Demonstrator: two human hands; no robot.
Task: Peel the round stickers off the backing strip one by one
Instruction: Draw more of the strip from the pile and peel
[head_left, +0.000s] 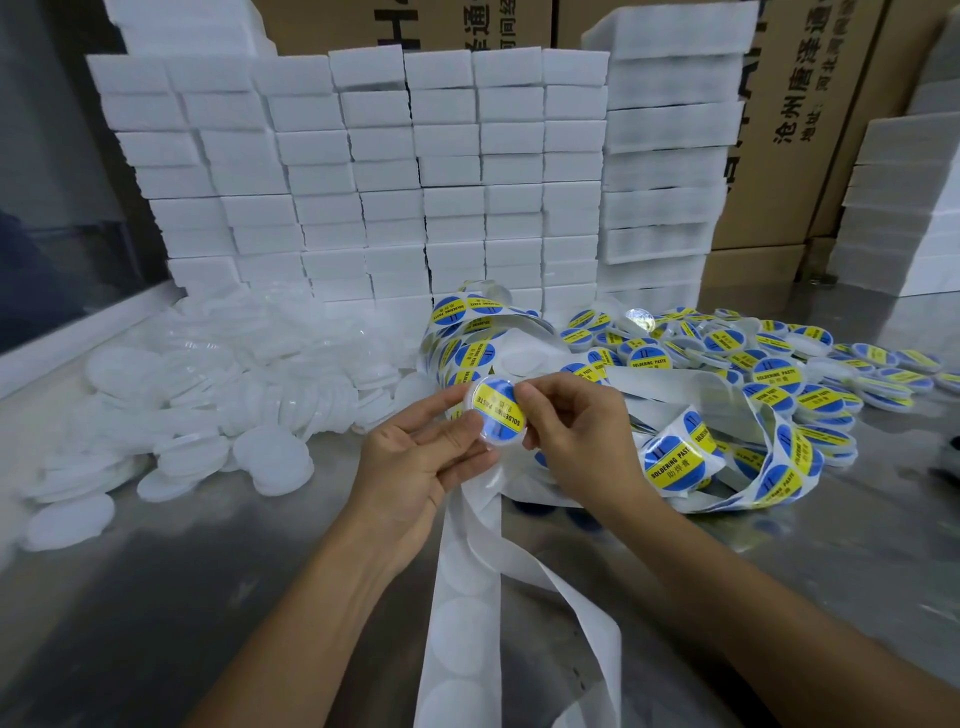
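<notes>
Clear round lid (496, 418) bearing yellow-blue sticker, held above worktop (156, 597) | left hand (421, 462) fingers pinch its left edge | right hand (571, 431) pinches right edge | backing strip (467, 597) trails below

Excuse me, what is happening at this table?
A person is labelling small round lids. The left hand and right hand together hold one lid with a yellow-blue sticker on it. Empty backing strip hangs down; labelled lids pile right, plain lids left.
</notes>
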